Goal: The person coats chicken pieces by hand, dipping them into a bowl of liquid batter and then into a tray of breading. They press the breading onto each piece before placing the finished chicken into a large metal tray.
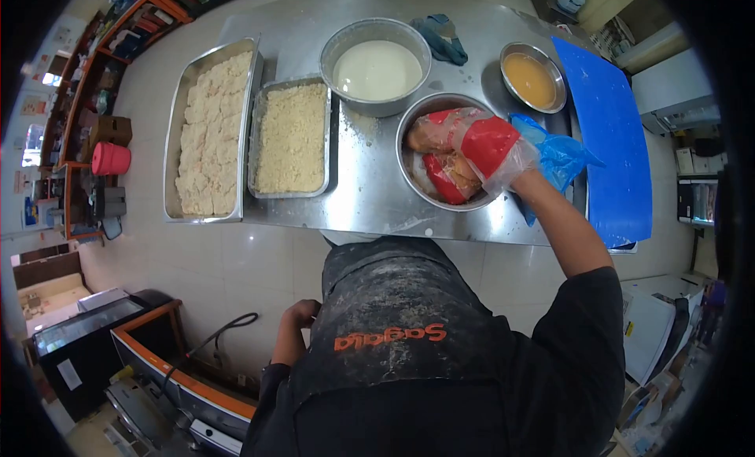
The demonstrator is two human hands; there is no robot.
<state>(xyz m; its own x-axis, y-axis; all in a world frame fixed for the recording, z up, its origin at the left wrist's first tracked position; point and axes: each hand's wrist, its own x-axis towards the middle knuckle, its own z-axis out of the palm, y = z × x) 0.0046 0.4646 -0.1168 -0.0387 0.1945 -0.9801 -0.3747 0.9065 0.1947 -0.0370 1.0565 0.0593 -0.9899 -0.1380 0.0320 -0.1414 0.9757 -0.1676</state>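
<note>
My right hand (491, 146), covered in clear plastic with red print, reaches into a round metal bowl (403, 170). The plastic hides most of its fingers, and I cannot tell whether they grip anything. More red-printed plastic (444, 183) lies low in the bowl, beneath the hand. Beside my wrist is a crumpled blue plastic bag (554, 154). My left hand (301, 311) hangs below the table at the side of my flour-dusted black apron (385, 292). Its fingers are curled, with the tips hidden by the apron.
On the steel table (370, 209) stand a deep tray of pale, lumpy pieces (212, 134), a tray of crumbly meal (292, 138), a pan of white liquid (376, 70) and an orange liquid bowl (531, 79). A dark cloth (442, 38) and blue board (609, 134) lie farther right.
</note>
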